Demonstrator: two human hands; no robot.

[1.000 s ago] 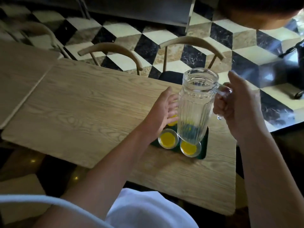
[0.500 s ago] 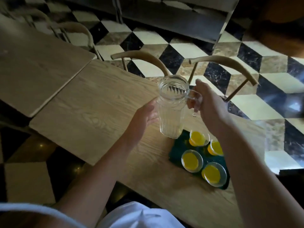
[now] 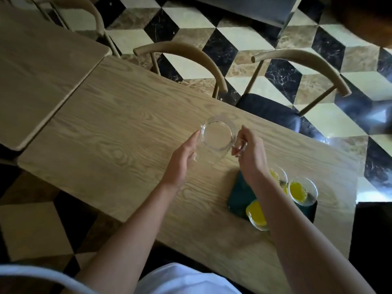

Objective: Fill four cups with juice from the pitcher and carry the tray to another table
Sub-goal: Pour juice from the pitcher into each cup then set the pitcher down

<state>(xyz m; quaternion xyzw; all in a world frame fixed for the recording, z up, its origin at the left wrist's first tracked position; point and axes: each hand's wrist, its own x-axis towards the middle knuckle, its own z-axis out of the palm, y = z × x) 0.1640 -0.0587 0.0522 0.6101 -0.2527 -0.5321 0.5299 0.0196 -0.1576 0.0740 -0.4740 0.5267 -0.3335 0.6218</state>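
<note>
Three cups (image 3: 303,189) full of yellow juice show on the green tray (image 3: 239,197). The empty pitcher (image 3: 217,135) stands on the table (image 3: 118,128). The right hand (image 3: 250,158) grips its handle, and the left hand (image 3: 183,160) lies flat, fingers apart, against its side.

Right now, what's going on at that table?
A person is setting an empty glass pitcher on the wooden table. The right hand grips its handle; the left hand lies flat against its side. To the right, a dark green tray holds cups of yellow juice; three show, such as the cup nearest the table's end, and the right forearm covers part of the tray. The tray has not been lifted yet.
</note>
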